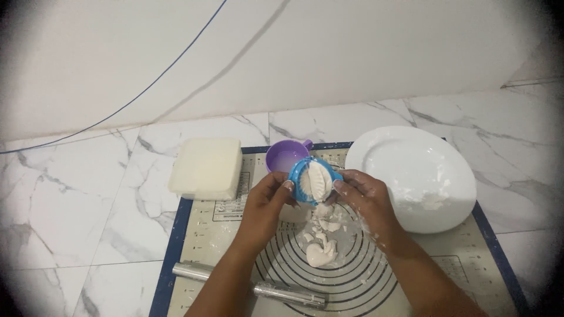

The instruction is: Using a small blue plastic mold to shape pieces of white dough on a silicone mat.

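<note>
Dough is sitting folded inside the round blue plastic dumpling press (314, 179), which I am holding up above the baking mat between both hands. My left hand (265, 202) is gripping the press's left edge with curled fingers, and my right hand (365, 196) is pinching its right side, floury all over. Just behind the press, the small purple plastic cup (285, 155) is holding a pale, milky liquid. The large white oval plate (411, 176) to my right is carrying only smears of flour and a small clump of dough. Scraps of white dough (322, 240) are lying on the beige silicone mat with a dark blue border (176, 246), under my hands. A cream rectangular block (207, 167) is overlapping the mat's far left corner, and a metal rolling pin (258, 286) is lying across its near edge. Bare marble floor is stretching out to the left.
</note>
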